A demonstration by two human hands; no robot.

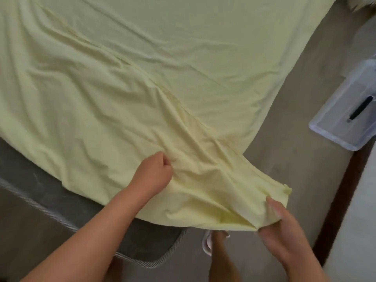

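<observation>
Beige carpet floor (pixel 295 110); clear storage bin (pixel 345 117) right.

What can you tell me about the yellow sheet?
The sheet is thin, soft-looking, pale yellow fabric, creased, with a seam running diagonally across it. It lies spread over a grey mattress, whose near edge is bare. Its near corner is lifted out over the floor. The left hand grips a fold, and the right hand pinches the corner's edge.
</observation>
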